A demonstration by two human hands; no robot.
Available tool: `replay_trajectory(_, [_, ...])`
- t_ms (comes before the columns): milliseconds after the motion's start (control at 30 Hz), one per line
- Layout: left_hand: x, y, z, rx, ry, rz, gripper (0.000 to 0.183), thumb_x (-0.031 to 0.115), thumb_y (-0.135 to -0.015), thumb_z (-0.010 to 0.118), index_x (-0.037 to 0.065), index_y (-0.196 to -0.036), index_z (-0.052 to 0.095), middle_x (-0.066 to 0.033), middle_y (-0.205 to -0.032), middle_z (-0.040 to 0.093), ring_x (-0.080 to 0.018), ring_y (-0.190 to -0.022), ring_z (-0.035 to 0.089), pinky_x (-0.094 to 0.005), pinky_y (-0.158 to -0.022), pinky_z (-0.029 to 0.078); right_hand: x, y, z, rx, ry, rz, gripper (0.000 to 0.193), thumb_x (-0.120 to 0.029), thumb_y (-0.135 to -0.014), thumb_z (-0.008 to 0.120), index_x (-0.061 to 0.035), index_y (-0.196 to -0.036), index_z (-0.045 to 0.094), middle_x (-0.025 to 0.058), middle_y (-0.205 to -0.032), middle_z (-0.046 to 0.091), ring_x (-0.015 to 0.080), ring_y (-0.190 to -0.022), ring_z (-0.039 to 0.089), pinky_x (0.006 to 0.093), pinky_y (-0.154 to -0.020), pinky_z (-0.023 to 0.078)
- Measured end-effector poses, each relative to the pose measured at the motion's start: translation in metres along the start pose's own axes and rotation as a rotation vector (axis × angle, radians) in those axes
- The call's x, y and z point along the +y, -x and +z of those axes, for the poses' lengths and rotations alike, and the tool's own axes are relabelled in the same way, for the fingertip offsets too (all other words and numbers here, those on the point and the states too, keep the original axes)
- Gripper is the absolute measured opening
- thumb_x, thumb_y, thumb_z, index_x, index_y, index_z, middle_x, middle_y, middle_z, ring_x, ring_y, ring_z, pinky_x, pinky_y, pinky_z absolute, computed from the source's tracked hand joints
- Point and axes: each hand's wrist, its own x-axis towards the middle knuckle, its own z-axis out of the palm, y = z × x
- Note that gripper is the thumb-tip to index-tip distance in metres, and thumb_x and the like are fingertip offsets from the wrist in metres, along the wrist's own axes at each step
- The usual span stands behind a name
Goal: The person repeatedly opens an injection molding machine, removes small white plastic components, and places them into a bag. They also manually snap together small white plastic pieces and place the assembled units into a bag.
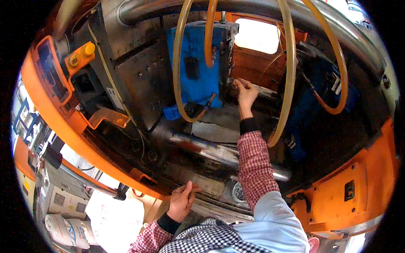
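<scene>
My right hand (247, 95) reaches far into an orange machine. Its thumb and fingertips are pinched together close to the dark inner face of a blue mould block (198, 67); anything between them is too small to make out. Lower and to the left, my left hand (181, 201) hovers by the machine's near edge, loosely open, thumb and a finger stretched out, with nothing visible in it. A second blue mould half (306, 101) sits in shadow on the right. Below my right forearm stands a small round tin (239, 192) of small grey pieces, partly covered by the sleeve.
Amber hoses (290, 71) loop down in front of both mould halves. Thick steel bars (202, 148) cross below and above. An orange frame (101, 154) with a yellow knob (87, 49) runs along the left. White sacks (65, 230) lie at the lower left.
</scene>
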Motion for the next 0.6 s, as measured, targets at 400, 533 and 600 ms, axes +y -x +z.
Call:
replay_trajectory(400, [-0.01,-0.003,-0.009,0.1,0.034,0.026,0.036,0.035,-0.092,0.048,0.0,-0.096,0.056,-0.0069,-0.079,0.062,-0.0047,-0.041,0.031,-0.0201,-0.038,0.026,0.044,-0.053,0.043,0.065,0.474,-0.265,0.021,-0.007,-0.08,0.061,0.0004,-0.099,0.065,0.0157,-0.086,0.066,0.0263,-0.08,0.065,0.034,-0.072,0.049])
replay_trajectory(533, [-0.012,-0.006,-0.007,0.111,0.079,0.039,0.035,0.034,-0.092,0.048,0.0,-0.095,0.056,-0.0072,-0.08,0.063,-0.0046,-0.043,0.033,-0.0192,-0.038,0.027,0.039,-0.052,0.049,0.095,0.42,-0.196,0.026,-0.008,-0.077,0.063,0.0001,-0.102,0.062,0.0179,-0.09,0.065,0.0323,-0.083,0.062,0.0397,-0.074,0.047])
replay_trajectory(600, [-0.012,-0.006,-0.008,0.132,0.079,0.037,0.034,0.033,-0.093,0.047,0.0,-0.095,0.055,-0.0075,-0.081,0.063,-0.0046,-0.044,0.033,-0.0187,-0.038,0.027,0.04,-0.05,0.054,0.094,0.386,-0.182,0.028,-0.01,-0.077,0.063,0.0,-0.103,0.061,0.019,-0.09,0.064,0.036,-0.084,0.06,0.0426,-0.074,0.046])
